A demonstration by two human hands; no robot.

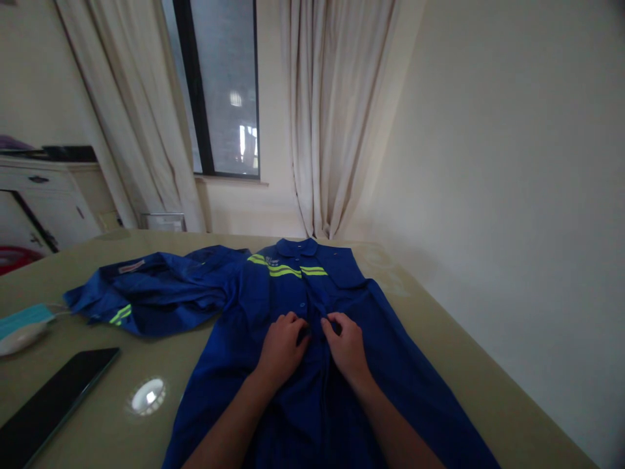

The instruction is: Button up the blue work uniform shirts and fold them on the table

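A blue work jacket (288, 293) with yellow-green reflective stripes lies front up, its collar toward the far side. My left hand (284, 345) is on the left side of the front opening, fingers curled and closed on the cloth below a button. Just across the opening, my right hand (346, 342) pinches the other front edge between thumb and fingers. The cloth under my fingertips is partly hidden. One sleeve (166, 293) is spread out to the left, bunched, with a stripe and a label on it.
The jacket rests on a glossy greenish table (146, 365). At the left are a dark phone-like slab (58, 397), a light blue face mask (29, 319) and a pale rounded object (22, 339). A wall (512, 195) runs along the right; curtains (327, 117) hang behind.
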